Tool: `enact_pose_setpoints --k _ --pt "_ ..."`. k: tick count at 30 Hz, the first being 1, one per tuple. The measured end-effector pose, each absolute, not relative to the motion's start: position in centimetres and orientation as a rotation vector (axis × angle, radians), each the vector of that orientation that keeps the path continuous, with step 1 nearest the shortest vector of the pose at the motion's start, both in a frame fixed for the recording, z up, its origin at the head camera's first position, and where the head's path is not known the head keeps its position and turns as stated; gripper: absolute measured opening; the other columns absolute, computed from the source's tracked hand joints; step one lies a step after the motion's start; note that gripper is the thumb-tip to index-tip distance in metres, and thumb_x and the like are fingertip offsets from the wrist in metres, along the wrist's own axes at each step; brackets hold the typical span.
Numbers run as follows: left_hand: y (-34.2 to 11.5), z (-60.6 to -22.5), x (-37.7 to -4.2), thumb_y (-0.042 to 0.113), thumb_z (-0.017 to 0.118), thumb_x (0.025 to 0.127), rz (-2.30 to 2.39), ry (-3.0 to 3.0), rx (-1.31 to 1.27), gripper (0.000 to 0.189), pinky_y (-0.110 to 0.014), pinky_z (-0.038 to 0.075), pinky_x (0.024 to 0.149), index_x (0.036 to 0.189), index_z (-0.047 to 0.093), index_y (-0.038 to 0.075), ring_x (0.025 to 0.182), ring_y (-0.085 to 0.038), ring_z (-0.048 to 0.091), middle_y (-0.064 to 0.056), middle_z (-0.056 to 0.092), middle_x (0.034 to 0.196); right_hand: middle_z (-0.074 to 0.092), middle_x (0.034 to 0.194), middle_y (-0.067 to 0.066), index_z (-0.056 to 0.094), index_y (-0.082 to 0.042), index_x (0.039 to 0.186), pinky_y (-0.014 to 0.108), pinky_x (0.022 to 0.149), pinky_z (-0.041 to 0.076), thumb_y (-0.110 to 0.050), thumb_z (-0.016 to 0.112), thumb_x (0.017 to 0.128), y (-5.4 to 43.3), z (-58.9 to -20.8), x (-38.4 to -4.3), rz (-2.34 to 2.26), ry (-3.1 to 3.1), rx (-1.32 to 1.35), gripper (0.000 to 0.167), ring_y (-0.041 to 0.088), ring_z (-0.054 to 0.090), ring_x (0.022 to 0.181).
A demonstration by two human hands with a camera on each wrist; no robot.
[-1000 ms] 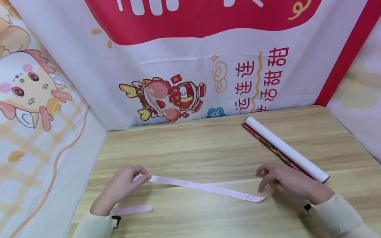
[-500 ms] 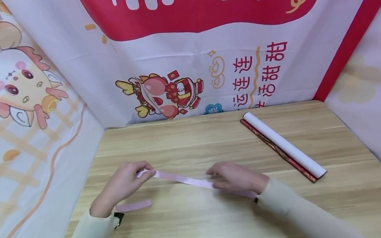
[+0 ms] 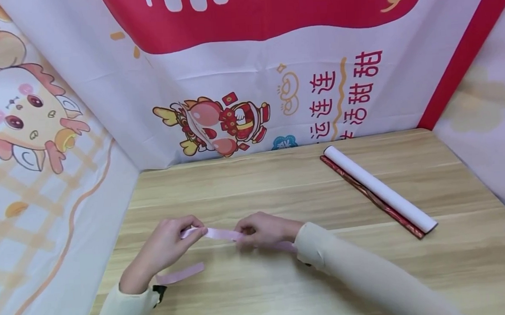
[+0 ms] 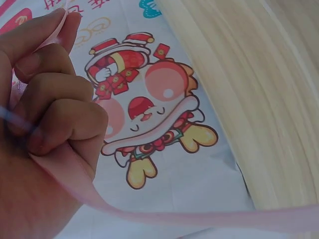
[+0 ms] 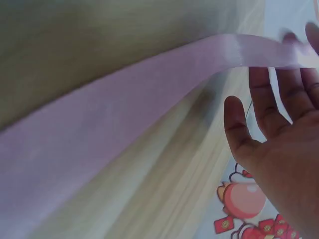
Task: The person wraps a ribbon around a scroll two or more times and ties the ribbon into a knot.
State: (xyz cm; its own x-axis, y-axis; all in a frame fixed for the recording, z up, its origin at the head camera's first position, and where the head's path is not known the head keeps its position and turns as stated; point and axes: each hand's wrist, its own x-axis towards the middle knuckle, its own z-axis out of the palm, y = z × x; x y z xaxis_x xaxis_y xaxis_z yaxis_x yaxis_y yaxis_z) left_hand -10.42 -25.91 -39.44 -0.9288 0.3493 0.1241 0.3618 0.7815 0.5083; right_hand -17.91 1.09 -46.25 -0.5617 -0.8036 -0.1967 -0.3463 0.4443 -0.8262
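My left hand (image 3: 171, 240) pinches a flat pale pink ribbon (image 3: 223, 233) between thumb and forefinger; the other fingers curl in toward the palm. Out of the bottom of that fist a ribbon tail (image 4: 79, 184) runs off in the left wrist view, and in the head view it shows below the wrist. To the right, my right hand (image 3: 265, 229) has thumb and forefinger bent together on the ribbon, a short way from the left fingertips. The right wrist view shows its other fingers fairly straight, slightly blurred, with the ribbon crossing their palm side. Part of the ribbon is hidden behind this hand.
A white roll (image 3: 380, 189) lies slantwise at the right of the wooden table (image 3: 228, 192), with a folded dark red, shiny strip (image 3: 361, 190) alongside it. A printed cloth backdrop (image 3: 239, 63) stands along the table's back edge, with more printed cloth at both sides.
My right hand has moved left from beyond the ribbon's far end to a spot close to my left hand, and its fingers have come together on the ribbon. The left hand keeps its pinch.
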Motion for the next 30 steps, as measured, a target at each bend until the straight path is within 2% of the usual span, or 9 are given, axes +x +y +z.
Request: enact_pose_setpoints --k 3,7,10,14,18,20,24,30 --pt "-26.1 -40.0 -10.6 0.026 0.073 0.100 -0.836 -2.948 -0.557 0.011 -0.022 0.038 0.053 0.093 0.077 0.019 0.056 0.001 0.039 0.012 0.060 0.068 0.069 0.092 -0.004 0.076 -0.017 0.107 0.029 0.081 0.047 -0.035 0.068 0.104 3.2 -46.4 -17.7 -1.102 2.080 -0.840 0.021 0.011 0.058 0.085" --pt "-26.4 -40.9 -11.0 0.027 0.073 0.100 -0.843 -2.996 -0.519 0.012 -0.023 0.037 0.053 0.094 0.078 0.018 0.055 0.000 0.038 0.011 0.060 0.068 0.072 0.088 -0.001 0.074 -0.006 0.110 0.030 0.080 0.044 -0.034 0.065 0.106 6.9 -46.6 -17.2 -1.239 2.012 -0.714 0.030 0.015 0.058 0.084" --pt "-26.4 -41.6 -11.4 0.029 0.073 0.101 -0.842 -3.032 -0.517 0.013 -0.023 0.037 0.055 0.094 0.078 0.019 0.056 0.000 0.038 0.009 0.062 0.069 0.069 0.080 0.002 0.071 -0.003 0.111 0.028 0.071 0.046 -0.030 0.061 0.108 10.1 -46.6 -16.8 -1.277 2.034 -0.634 0.029 0.016 0.057 0.074" --pt "-26.5 -42.5 -11.9 0.027 0.074 0.100 -0.818 -3.046 -0.539 0.011 -0.023 0.035 0.056 0.093 0.077 0.019 0.055 0.000 0.034 0.007 0.064 0.069 0.060 0.072 -0.002 0.072 -0.007 0.104 0.025 0.059 0.043 -0.027 0.058 0.109 14.3 -46.6 -16.5 -1.211 2.203 -0.562 0.025 0.012 0.052 0.062" --pt "-26.5 -43.2 -12.2 0.025 0.075 0.098 -0.788 -3.060 -0.558 0.009 -0.023 0.031 0.055 0.092 0.078 0.019 0.055 -0.001 0.029 0.010 0.060 0.067 0.058 0.071 -0.004 0.075 -0.009 0.096 0.025 0.055 0.040 -0.025 0.062 0.106 17.7 -46.4 -16.0 -1.084 2.434 -0.534 0.023 0.010 0.048 0.061" --pt "-26.7 -43.5 -12.3 0.024 0.076 0.098 -0.769 -3.052 -0.574 0.009 -0.023 0.034 0.057 0.091 0.078 0.019 0.056 0.000 0.032 0.012 0.058 0.067 0.060 0.074 -0.003 0.075 -0.010 0.093 0.025 0.057 0.041 -0.025 0.065 0.104 19.0 -46.4 -15.5 -1.036 2.517 -0.500 0.021 0.011 0.049 0.063" --pt "-27.2 -44.1 -12.5 0.024 0.075 0.098 -0.734 -3.025 -0.613 0.011 -0.023 0.039 0.062 0.089 0.077 0.019 0.061 0.001 0.041 0.013 0.065 0.074 0.063 0.076 -0.004 0.072 -0.013 0.083 0.025 0.059 0.042 -0.028 0.070 0.100 21.0 -46.6 -14.8 -0.961 2.617 -0.447 0.023 0.010 0.050 0.065" --pt "-28.2 -45.1 -12.6 0.021 0.075 0.097 -0.688 -3.044 -0.589 0.011 -0.027 0.046 0.066 0.087 0.076 0.018 0.066 -0.001 0.049 0.011 0.069 0.077 0.055 0.067 -0.007 0.069 -0.015 0.074 0.023 0.054 0.038 -0.026 0.072 0.097 23.4 -47.1 -13.7 -0.924 2.664 -0.420 0.026 0.007 0.047 0.060"
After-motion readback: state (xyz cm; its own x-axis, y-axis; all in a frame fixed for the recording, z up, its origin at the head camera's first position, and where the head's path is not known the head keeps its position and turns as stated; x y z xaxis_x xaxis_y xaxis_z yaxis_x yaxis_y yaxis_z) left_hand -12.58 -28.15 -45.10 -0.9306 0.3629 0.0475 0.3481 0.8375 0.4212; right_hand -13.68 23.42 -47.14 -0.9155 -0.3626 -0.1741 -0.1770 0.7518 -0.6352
